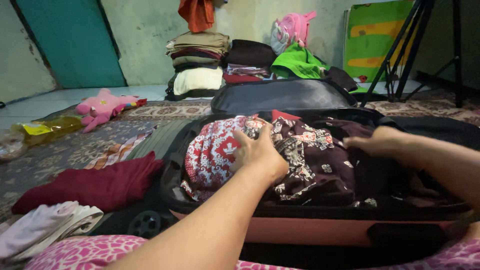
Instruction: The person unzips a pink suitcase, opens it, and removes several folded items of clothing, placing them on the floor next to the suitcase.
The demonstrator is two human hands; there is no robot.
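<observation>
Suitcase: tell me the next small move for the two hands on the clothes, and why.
Probably press the dark patterned garment down flat. The left hand rests where it meets the red-and-white cloth, the right hand on its far side, and both pieces bulge above the suitcase rim.

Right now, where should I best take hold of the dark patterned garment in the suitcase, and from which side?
Probably at its near folded edge, coming from the front. The dark patterned garment lies bunched in the suitcase, its near fold thick and free. The left hand presses its left part; the right hand rests on its far right.
</observation>
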